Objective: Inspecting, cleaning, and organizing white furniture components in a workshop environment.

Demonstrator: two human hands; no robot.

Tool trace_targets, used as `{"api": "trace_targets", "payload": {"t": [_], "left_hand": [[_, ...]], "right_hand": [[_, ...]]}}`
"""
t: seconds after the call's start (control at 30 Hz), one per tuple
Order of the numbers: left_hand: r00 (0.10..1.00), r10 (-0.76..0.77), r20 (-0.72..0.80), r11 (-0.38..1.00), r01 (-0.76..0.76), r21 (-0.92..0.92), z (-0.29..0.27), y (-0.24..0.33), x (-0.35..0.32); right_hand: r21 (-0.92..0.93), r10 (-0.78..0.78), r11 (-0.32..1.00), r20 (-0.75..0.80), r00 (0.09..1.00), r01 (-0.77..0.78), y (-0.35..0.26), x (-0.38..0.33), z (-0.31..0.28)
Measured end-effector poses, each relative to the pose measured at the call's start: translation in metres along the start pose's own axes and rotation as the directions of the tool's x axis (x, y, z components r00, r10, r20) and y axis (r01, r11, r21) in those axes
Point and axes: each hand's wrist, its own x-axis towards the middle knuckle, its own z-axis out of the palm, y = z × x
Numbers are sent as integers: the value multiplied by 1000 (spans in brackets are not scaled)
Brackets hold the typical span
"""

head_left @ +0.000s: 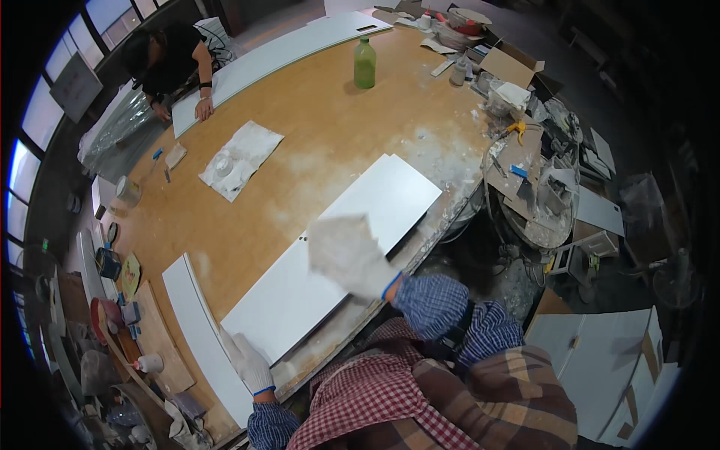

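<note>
A long white panel (281, 307) lies slantwise on the wooden table in front of me. My right hand (370, 274), in a white knit glove, holds a pale rag (339, 241) over the middle of the panel; motion blurs both, and whether the rag touches the surface I cannot tell. At the panel's near left end rests my left hand (251, 364), also gloved, its fingers stretched out along the corner. Just left of that hand is a narrower white panel (201, 322). A small dark mark or hole shows on the big panel's far edge.
Across the table (322, 142), another person (176, 64) leans over a long white board (277, 49). A green bottle (364, 66) and a white cloth (251, 154) stand and lie farther off. Tools and scraps crowd a side stand (525, 180) at right; a white bottle (150, 364) is at left.
</note>
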Motion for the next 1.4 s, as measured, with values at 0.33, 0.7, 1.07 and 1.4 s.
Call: {"api": "trace_targets", "payload": {"t": [0.33, 0.7, 1.07, 1.4], "left_hand": [[1000, 23, 18, 1000, -23, 5, 2, 3, 2], [996, 86, 0, 996, -86, -37, 8, -22, 7], [1000, 10, -12, 1000, -9, 27, -7, 4, -7], [1000, 21, -9, 985, -22, -174, 4, 14, -12]], "right_hand": [[-320, 129, 938, -45, 991, -136, 140, 10, 14], [-207, 320, 918, -115, 940, -338, 142, -67, -23], [287, 216, 926, 134, 967, -247, 79, -9, -49], [19, -164, 986, 182, 969, 164, -30, 33, 54]]}}
